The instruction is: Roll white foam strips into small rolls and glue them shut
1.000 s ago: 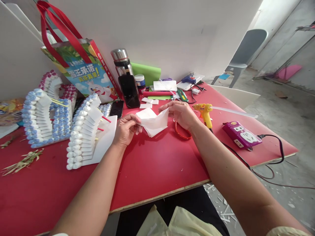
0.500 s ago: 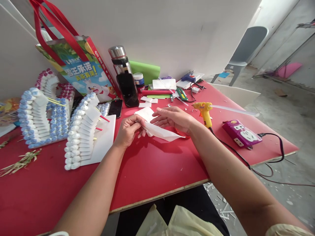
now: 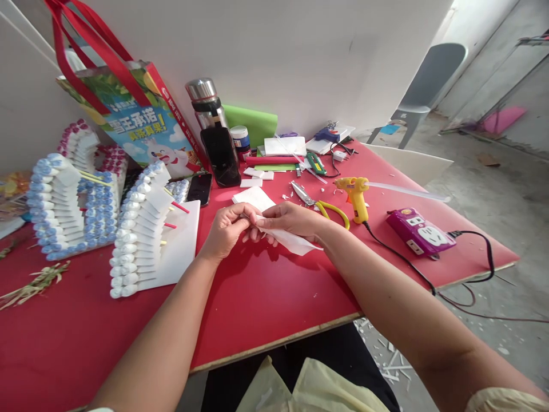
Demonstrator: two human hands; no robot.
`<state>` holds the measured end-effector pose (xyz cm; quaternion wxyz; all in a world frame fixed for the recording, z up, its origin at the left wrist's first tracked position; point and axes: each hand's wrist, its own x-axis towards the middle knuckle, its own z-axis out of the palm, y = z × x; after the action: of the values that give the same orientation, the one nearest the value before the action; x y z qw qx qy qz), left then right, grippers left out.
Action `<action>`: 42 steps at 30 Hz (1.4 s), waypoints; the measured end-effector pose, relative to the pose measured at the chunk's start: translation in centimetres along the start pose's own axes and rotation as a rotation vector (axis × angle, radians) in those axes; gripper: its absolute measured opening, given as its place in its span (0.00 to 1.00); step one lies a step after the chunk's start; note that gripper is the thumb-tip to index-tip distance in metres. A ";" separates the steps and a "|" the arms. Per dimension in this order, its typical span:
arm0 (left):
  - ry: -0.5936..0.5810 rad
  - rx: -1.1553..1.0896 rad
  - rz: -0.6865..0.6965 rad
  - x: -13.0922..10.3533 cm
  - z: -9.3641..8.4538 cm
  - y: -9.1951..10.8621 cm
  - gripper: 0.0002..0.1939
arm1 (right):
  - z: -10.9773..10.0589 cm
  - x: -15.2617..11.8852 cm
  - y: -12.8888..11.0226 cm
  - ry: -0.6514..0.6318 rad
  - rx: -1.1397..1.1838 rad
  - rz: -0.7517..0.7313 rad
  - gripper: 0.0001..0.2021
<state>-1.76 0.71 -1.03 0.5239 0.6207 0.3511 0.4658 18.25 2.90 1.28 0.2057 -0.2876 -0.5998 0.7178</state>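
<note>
Over the red table, my left hand (image 3: pixel 229 229) is closed on one end of a thin white sheet, like tissue paper (image 3: pixel 291 239). My right hand (image 3: pixel 285 220) pinches the same sheet close to the left fingertips. The sheet's loose end hangs toward my right wrist. Part of it is hidden behind the fingers. Just beyond my hands lies a small stack of white paper (image 3: pixel 254 198). Yellow-handled scissors (image 3: pixel 332 210) rest behind my right wrist, pointing away to the left.
To the right stand a yellow glue gun (image 3: pixel 355 197) and a purple power socket (image 3: pixel 420 230) with cords. White-and-blue fan-shaped models (image 3: pixel 135 234) fill the left. Behind are a steel flask (image 3: pixel 205 100), a phone (image 3: pixel 199 189), a printed bag (image 3: pixel 137 120) and a green cutter (image 3: pixel 316 163).
My right hand has moved left and down, closing its fingers on the sheet beside my left hand. The scissors, mostly covered before, now show.
</note>
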 end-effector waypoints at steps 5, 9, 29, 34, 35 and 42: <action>-0.003 -0.036 -0.016 0.1 0.0 0.1 0.04 | 0.0 0.3 0.4 0.069 -0.048 -0.040 0.18; 0.111 0.053 -0.064 0.3 0.0 0.1 0.08 | -0.3 0.8 1.2 0.139 -0.076 -0.041 0.19; 0.108 0.004 -0.078 0.5 -0.2 -0.3 0.09 | -1.4 0.5 0.6 0.010 0.081 -0.043 0.20; 0.141 0.044 -0.048 0.5 0.0 -0.5 0.08 | -1.2 0.7 0.8 0.063 0.174 -0.016 0.20; 0.148 0.055 -0.051 0.5 0.0 -0.5 0.09 | -1.2 0.8 0.9 0.087 0.172 -0.014 0.20; 0.146 0.021 -0.024 0.5 0.1 -0.6 0.09 | -1.7 0.9 1.1 -0.004 0.275 0.017 0.19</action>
<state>-1.51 1.29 -1.52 0.4961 0.5863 0.4004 0.4998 18.74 4.52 -0.17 0.2358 -0.2603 -0.4937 0.7956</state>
